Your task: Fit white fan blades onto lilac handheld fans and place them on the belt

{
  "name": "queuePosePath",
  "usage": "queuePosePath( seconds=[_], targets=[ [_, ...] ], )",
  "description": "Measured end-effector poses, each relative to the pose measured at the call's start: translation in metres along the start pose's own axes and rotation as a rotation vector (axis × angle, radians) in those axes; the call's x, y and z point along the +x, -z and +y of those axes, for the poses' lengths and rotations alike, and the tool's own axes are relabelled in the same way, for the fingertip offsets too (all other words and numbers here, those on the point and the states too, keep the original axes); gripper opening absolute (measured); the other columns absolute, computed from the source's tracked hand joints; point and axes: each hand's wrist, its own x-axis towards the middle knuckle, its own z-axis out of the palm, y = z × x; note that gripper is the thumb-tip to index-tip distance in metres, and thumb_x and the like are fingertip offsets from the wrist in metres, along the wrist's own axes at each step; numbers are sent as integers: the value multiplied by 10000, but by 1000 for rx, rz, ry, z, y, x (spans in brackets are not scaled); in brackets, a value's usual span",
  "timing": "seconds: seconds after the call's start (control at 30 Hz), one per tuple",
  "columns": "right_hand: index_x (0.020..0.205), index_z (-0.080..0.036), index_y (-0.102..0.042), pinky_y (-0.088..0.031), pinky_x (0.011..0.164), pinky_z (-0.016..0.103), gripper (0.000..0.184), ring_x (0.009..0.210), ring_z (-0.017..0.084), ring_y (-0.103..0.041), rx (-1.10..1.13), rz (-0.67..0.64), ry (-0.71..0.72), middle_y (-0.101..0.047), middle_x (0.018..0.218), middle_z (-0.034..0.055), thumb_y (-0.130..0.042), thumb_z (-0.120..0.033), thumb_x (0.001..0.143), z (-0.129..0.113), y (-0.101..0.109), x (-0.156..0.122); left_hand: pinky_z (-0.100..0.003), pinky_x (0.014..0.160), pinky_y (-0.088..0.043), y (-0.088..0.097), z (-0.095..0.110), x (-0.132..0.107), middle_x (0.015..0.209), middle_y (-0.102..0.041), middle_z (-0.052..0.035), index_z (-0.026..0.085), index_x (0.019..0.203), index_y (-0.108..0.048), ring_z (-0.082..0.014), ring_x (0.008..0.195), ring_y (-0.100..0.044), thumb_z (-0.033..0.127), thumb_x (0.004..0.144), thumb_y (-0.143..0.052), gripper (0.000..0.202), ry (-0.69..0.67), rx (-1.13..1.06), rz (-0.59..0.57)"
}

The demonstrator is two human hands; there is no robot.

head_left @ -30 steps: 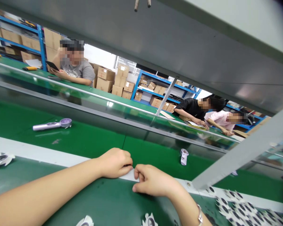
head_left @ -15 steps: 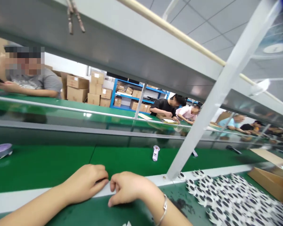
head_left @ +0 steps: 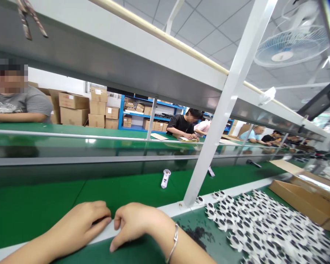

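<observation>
Head view: the left hand [head_left: 81, 225] and the right hand [head_left: 139, 222] rest side by side on the pale metal rail [head_left: 236, 190] that edges the green belt [head_left: 121, 189], fingertips almost meeting. Both hands are loosely curled, fingers bent down over the rail's far edge, and neither closes on any object; they only press on the rail. A thin silver bracelet [head_left: 173, 242] circles the right wrist.

Beyond the right hand, out on the belt, lies a small white handheld fan [head_left: 165, 178], well apart from the fingers and lying flat with its round head away from the person. Just right of the right hand a white slanted post [head_left: 217, 121] rises from the rail. Farther right of that hand, on the near green table [head_left: 209, 242], spreads a heap of small white and black fan blades [head_left: 264, 223], near the wrist but not touching it. Past the heap sits a shallow cardboard tray [head_left: 299, 198].

Across the belt from both hands, other people sit at the far bench; one in a grey shirt [head_left: 19, 104] is far left of the left hand, another in a black shirt [head_left: 181, 126] leans over papers. Cardboard boxes [head_left: 79, 110] and blue shelving [head_left: 132, 115] stand behind them. A ceiling fan [head_left: 288, 47] hangs high above, to the right.
</observation>
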Motion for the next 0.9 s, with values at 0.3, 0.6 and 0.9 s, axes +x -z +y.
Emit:
queuePosePath(
  seconds=[0.3,0.6,0.9],
  targets=[
    [874,-259,-629,-463,518,206,342,683,153,-618,0,209,-96,-625,769,-87,-836,-376,629,1,-1,-8,-263,700,-343,-1,0,0,882,-571,-28,250,941,-642,-152,789,-559,430,997,-342,355,-7,20,7],
    [1277,-111,-523,-450,1004,484,333,1318,345,-329,-272,550,-559,-276,1475,152,-607,-189,964,37,16,-9,-273,689,-329,-3,-3,-2,854,-567,-12,260,896,-641,-148,755,-542,375,994,-342,336,-35,13,35],
    [1151,-110,-592,-527,901,420,199,1097,264,-533,-314,558,-674,-478,1287,123,-625,-134,957,53,8,5,-287,674,-312,-4,-4,-4,819,-558,-24,252,875,-659,-159,725,-528,368,973,-380,317,-45,-63,69]
  ],
)
